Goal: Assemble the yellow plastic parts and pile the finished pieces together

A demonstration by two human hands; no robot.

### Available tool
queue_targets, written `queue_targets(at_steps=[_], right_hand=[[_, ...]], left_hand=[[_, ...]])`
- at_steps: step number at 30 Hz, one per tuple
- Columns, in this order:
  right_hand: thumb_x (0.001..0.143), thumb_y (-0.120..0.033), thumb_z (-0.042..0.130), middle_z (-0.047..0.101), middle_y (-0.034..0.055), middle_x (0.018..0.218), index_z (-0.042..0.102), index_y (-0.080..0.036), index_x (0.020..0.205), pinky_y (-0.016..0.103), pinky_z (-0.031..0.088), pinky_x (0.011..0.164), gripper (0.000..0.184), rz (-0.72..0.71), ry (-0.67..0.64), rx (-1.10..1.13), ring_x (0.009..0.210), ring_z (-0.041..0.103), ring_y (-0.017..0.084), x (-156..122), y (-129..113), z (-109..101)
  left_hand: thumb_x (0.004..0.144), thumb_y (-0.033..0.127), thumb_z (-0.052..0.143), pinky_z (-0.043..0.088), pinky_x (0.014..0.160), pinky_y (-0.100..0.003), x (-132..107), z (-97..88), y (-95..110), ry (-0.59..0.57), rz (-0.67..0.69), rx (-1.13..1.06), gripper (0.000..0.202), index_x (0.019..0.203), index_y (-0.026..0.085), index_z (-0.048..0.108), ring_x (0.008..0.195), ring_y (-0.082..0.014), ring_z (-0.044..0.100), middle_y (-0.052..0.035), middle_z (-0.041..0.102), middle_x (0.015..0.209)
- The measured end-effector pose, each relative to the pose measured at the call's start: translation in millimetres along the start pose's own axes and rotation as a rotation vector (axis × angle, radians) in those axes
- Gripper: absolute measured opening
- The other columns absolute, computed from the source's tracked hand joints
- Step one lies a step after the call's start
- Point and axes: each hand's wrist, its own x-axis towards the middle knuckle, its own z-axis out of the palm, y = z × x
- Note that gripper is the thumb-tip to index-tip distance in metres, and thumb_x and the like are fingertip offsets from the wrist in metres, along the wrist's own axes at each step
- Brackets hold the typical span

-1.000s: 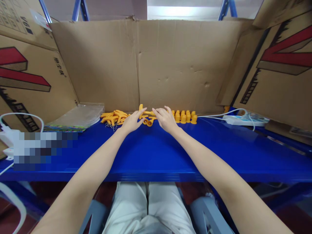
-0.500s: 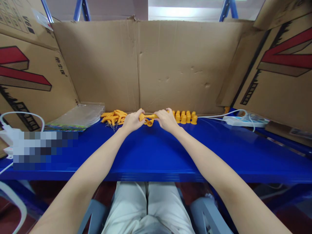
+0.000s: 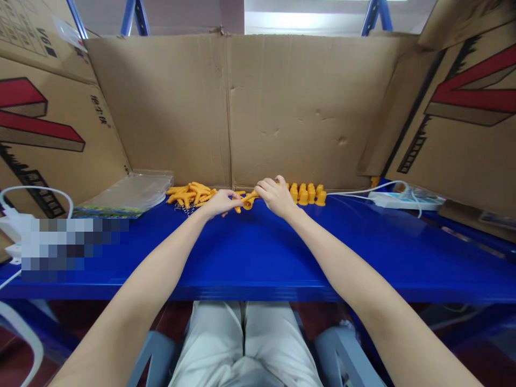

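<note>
Right hand [image 3: 276, 196] grips a yellow part [image 3: 252, 195] near the desk's [image 3: 258, 242] back edge; left hand [image 3: 220, 203] beside it, can't tell if gripping tbh.

Here's a glossy blue tabletop [image 3: 258, 247], and along its back: clear plastic sleeves [image 3: 133, 188] stacked at left, next a jumbled heap of orange-yellow branching pieces [image 3: 191, 193] with silver chain [image 3: 187, 210], then stubby orange-yellow stepped pieces [image 3: 303, 195] upright in rows, and a white power strip [image 3: 397, 200] far right.

The right hand [image 3: 274, 198] hides one end of an orange piece [image 3: 252, 196]; pixel blocks [image 3: 60, 247] mask the left; side cartons [image 3: 475, 134] are cropped.
</note>
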Motion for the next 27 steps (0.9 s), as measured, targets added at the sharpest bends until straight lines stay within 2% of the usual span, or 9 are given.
queue_targets(at_steps=[2, 5, 8, 11, 16, 19, 23, 25, 27], right_hand=[[0.095, -0.012, 0.036, 0.064, 0.0119, 0.113, 0.059, -0.017, 0.109, 0.041, 0.023, 0.095, 0.027, 0.013, -0.004, 0.035, 0.106, 0.049, 0.025, -1, 1, 3], [0.095, -0.019, 0.041, 0.065, 0.0145, 0.112, 0.056, -0.013, 0.116, 0.039, 0.026, 0.093, 0.026, 0.034, -0.052, 0.106, 0.103, 0.052, 0.025, -3, 2, 9], [0.096, -0.023, 0.041, 0.064, 0.0158, 0.116, 0.054, -0.011, 0.122, 0.039, 0.026, 0.091, 0.031, 0.048, -0.129, 0.150, 0.104, 0.052, 0.026, -5, 2, 12], [0.096, -0.023, 0.042, 0.066, 0.0148, 0.112, 0.057, -0.012, 0.117, 0.040, 0.027, 0.090, 0.028, 0.076, -0.160, 0.157, 0.103, 0.053, 0.026, -4, 1, 11], [0.093, -0.016, 0.042, 0.066, 0.0126, 0.104, 0.059, -0.016, 0.107, 0.042, 0.025, 0.091, 0.022, 0.097, -0.072, 0.103, 0.100, 0.051, 0.026, -1, -1, 2], [0.092, -0.010, 0.036, 0.065, 0.0115, 0.106, 0.058, -0.017, 0.105, 0.041, 0.024, 0.093, 0.027, 0.108, -0.027, 0.050, 0.102, 0.050, 0.025, 0, -3, -3], [0.092, -0.008, 0.031, 0.064, 0.0122, 0.107, 0.057, -0.017, 0.106, 0.042, 0.023, 0.096, 0.031, 0.150, -0.006, 0.012, 0.104, 0.049, 0.025, 0, 0, -7], [0.091, -0.008, 0.031, 0.063, 0.0131, 0.107, 0.056, -0.016, 0.106, 0.042, 0.025, 0.095, 0.030, 0.228, 0.004, 0.011, 0.103, 0.049, 0.026, -2, 7, -7], [0.090, -0.009, 0.035, 0.062, 0.0142, 0.107, 0.056, -0.015, 0.107, 0.042, 0.028, 0.092, 0.027, 0.346, 0.021, 0.024, 0.103, 0.050, 0.026, -5, 17, -6]], left_hand=[[0.074, 0.029, 0.066, 0.033, 0.046, -0.022, 1, 1.4, -2, 0.077, 0.048, 0.142, 0.019, 0.089, 0.017, 0.062, 0.041, -0.0089, 0.046, 0.0007, 0.065, 0.059], [0.072, 0.032, 0.066, 0.040, 0.058, -0.024, 2, 4.1, -4, 0.237, 0.168, 0.427, 0.026, 0.095, 0.021, 0.063, 0.062, -0.0160, 0.061, -0.0006, 0.068, 0.067], [0.073, 0.037, 0.063, 0.041, 0.066, -0.028, 0, 5.9, -3, 0.330, 0.216, 0.617, 0.032, 0.103, 0.025, 0.063, 0.078, -0.0229, 0.066, -0.0036, 0.070, 0.079], [0.074, 0.037, 0.061, 0.042, 0.068, -0.029, -2, 6.3, -2, 0.346, 0.208, 0.647, 0.032, 0.104, 0.026, 0.062, 0.080, -0.0248, 0.066, -0.0045, 0.071, 0.082], [0.067, 0.030, 0.066, 0.041, 0.065, -0.026, 0, 6.7, 3, 0.353, 0.207, 0.496, 0.029, 0.095, 0.023, 0.065, 0.072, -0.0197, 0.063, -0.0008, 0.068, 0.071], [0.066, 0.029, 0.067, 0.040, 0.056, -0.024, 0, 7.8, 9, 0.276, 0.131, 0.324, 0.022, 0.085, 0.018, 0.066, 0.058, -0.0148, 0.057, -0.0005, 0.066, 0.064], [0.071, 0.029, 0.063, 0.033, 0.043, -0.023, -2, 8.3, 10, 0.054, 0.017, 0.112, 0.012, 0.071, 0.017, 0.063, 0.038, -0.0084, 0.042, 0.0002, 0.064, 0.058], [0.071, 0.026, 0.062, 0.031, 0.041, -0.023, -2, 7.8, 6, -0.029, 0.003, 0.083, 0.012, 0.063, 0.017, 0.060, 0.037, -0.0079, 0.041, 0.0003, 0.062, 0.057], [0.069, 0.022, 0.062, 0.031, 0.040, -0.023, 0, 6.8, 1, -0.057, -0.025, 0.098, 0.012, 0.059, 0.017, 0.058, 0.039, -0.0086, 0.044, 0.0003, 0.062, 0.056]])
